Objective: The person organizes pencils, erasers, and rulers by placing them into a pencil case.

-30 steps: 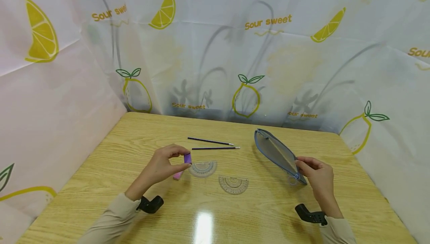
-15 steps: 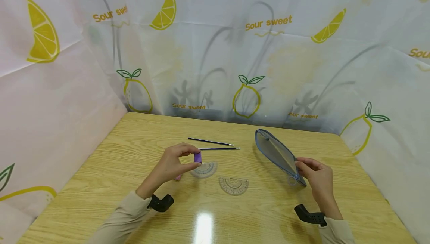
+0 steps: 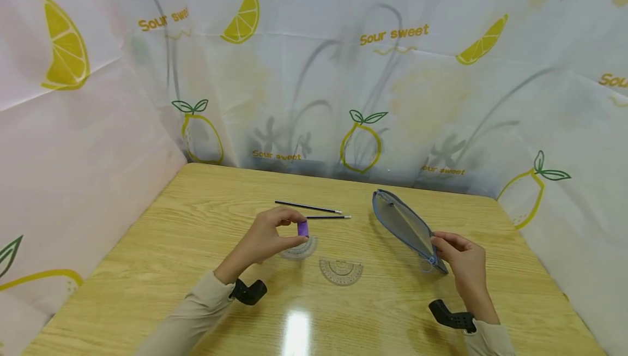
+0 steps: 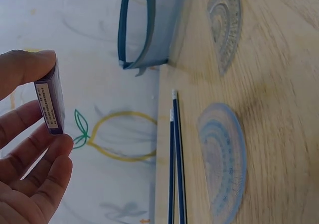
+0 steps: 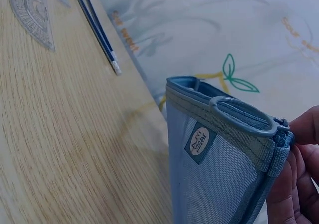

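Note:
My left hand pinches a small purple eraser between thumb and fingers, raised above the table. A white printed label runs along the side of the eraser in the left wrist view. Over on the right, my right hand grips the zipper-end corner of a blue-grey mesh zip pouch. The pouch is tilted, its mouth spread apart, and a ring hangs at that end. Below the left hand lies a clear bluish protractor, partly covered by it in the head view.
A second clear protractor lies between the two hands. Two dark pencils with white ends, an upper pencil and a lower pencil, rest farther back. A lemon-print curtain borders the wooden table at the back and sides.
My left hand has moved right with the purple eraser, toward the pouch. The pink eraser on the table has become hidden behind that hand. My right hand and the pouch have barely shifted.

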### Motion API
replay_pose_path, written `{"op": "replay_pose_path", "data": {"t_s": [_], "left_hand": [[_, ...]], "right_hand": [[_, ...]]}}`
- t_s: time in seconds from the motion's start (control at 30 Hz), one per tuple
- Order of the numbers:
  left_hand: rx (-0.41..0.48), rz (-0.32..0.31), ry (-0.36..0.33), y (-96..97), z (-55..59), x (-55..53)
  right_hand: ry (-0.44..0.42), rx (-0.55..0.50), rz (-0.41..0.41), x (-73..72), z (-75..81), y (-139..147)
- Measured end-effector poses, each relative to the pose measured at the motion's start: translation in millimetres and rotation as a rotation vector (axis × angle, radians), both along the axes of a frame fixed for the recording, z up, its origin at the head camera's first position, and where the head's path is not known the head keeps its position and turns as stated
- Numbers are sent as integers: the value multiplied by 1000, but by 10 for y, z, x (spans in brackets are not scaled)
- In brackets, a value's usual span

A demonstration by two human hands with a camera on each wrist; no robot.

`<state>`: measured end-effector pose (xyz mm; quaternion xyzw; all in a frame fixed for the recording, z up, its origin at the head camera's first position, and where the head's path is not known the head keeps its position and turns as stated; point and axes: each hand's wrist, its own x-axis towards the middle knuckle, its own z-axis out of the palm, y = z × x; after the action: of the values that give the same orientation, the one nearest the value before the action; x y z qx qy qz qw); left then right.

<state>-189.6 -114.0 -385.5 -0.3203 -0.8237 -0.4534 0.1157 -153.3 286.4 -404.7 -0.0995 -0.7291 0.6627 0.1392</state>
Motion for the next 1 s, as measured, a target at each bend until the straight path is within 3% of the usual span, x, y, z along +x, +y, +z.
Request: {"op": "replay_pose_path", "data": {"t_s": [0.3, 1.0], "left_hand": [[16, -34, -26, 157, 50, -64], [-15, -67, -71, 361, -27, -212]], "right_hand": [[-5, -35, -15, -16, -17, -7], [5, -79, -18, -13, 10, 17]]}}
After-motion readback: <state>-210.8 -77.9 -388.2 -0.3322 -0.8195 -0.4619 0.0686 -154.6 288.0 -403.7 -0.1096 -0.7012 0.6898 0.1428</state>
